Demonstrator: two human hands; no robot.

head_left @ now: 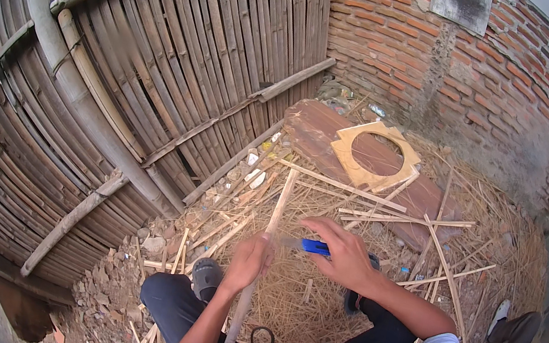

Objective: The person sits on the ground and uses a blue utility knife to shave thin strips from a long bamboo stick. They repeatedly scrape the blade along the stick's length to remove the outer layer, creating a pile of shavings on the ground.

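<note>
A long pale strip of wood or bamboo (282, 198) stands tilted between my knees, its upper end leaning away from me. My left hand (248, 261) is closed around it at about mid-length. In my right hand (346, 256) is a utility knife with a blue handle (315, 247). Its blade points left and reaches close to the strip, just beside my left fingers. Whether the blade touches the strip I cannot tell. Fine straw-like shavings (293, 282) cover the ground below both hands.
Several loose strips (449, 267) lie about. Farther off, a cut board with a round hole (343, 155) rests on a brown plank (311, 123). A bamboo fence (165, 46) rises at left, a brick wall (395, 47) behind. Another person's leg (514, 339) shows at right.
</note>
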